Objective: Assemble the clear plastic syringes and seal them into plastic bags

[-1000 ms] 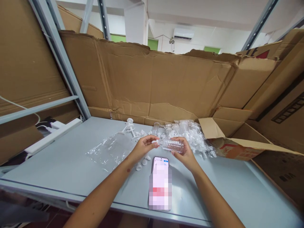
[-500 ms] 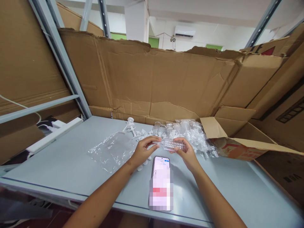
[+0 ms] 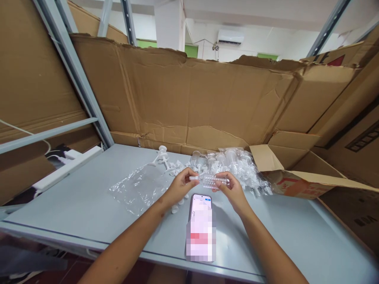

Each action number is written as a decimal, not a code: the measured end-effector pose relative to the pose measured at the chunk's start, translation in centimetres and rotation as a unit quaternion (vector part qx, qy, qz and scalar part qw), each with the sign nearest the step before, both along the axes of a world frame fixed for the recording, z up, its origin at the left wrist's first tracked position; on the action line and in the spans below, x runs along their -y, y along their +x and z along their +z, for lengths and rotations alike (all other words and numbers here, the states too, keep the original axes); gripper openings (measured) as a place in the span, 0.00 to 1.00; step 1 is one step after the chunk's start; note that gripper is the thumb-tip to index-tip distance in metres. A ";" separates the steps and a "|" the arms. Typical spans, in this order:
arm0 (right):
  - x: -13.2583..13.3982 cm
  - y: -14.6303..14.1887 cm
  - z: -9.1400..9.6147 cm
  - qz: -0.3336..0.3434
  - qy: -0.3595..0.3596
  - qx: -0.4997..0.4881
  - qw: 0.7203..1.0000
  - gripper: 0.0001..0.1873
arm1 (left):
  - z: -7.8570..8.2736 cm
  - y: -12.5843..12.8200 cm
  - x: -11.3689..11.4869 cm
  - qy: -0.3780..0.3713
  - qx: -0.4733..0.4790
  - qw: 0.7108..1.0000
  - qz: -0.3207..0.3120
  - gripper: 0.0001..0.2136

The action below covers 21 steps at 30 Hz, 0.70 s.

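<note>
Left hand (image 3: 180,184) tighter on bottle (image 3: 216,181), mid-table (image 3: 74,205)

Clear ribbed plastic bottle (image 3: 216,181) beyond the glossy phone (image 3: 200,207), crinkled clear plastic bag (image 3: 137,188) left of it, smooth grey bench (image 3: 83,209) beneath, matt torn cardboard (image 3: 192,98) behind

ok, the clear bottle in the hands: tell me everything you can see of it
The bottle is small, clear, ribbed plastic and looks empty. It lies level, held above the table, just beyond the phone. The right hand grips its body; the left hand pinches a white cap at its neck end. Whether the cap is seated cannot be told.
</note>
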State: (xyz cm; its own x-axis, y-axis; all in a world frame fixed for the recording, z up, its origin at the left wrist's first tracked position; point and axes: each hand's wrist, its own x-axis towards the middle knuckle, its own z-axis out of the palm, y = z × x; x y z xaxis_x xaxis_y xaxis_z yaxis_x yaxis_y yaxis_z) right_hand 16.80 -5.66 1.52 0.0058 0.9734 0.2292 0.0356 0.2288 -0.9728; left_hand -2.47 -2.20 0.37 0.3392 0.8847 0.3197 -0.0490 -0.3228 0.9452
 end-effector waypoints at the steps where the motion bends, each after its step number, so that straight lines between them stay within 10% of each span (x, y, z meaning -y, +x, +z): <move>1: 0.0 0.0 0.0 0.000 -0.009 -0.003 1.000 0.14 | 0.0 0.0 0.1 0.029 -0.013 0.999 0.009 0.08; 4: -0.1 0.1 0.0 -0.001 -0.021 -0.021 1.000 0.13 | 0.0 0.0 0.1 0.082 -0.055 0.995 0.021 0.08; 10: 0.0 0.0 0.2 -0.007 -0.002 -0.011 1.000 0.13 | -0.7 0.1 -0.5 -0.039 -0.004 0.998 -0.042 0.11; 16: -0.1 0.2 0.2 0.000 -0.014 0.009 1.000 0.13 | -0.2 -0.1 0.1 0.077 -0.064 0.994 0.033 0.10; 21: 0.1 0.1 0.2 0.006 0.023 0.021 1.000 0.15 | -0.3 -0.2 -0.4 -0.034 -0.034 0.996 -0.080 0.13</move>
State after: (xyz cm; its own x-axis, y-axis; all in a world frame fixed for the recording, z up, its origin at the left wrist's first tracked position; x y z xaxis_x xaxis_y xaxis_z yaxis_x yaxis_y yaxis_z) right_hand 16.94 -5.71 1.69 -0.0159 0.9618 0.2732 0.0732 0.2736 -0.9590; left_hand -2.66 -1.81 0.08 0.4964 0.8363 0.2329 -0.0303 -0.2514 0.9674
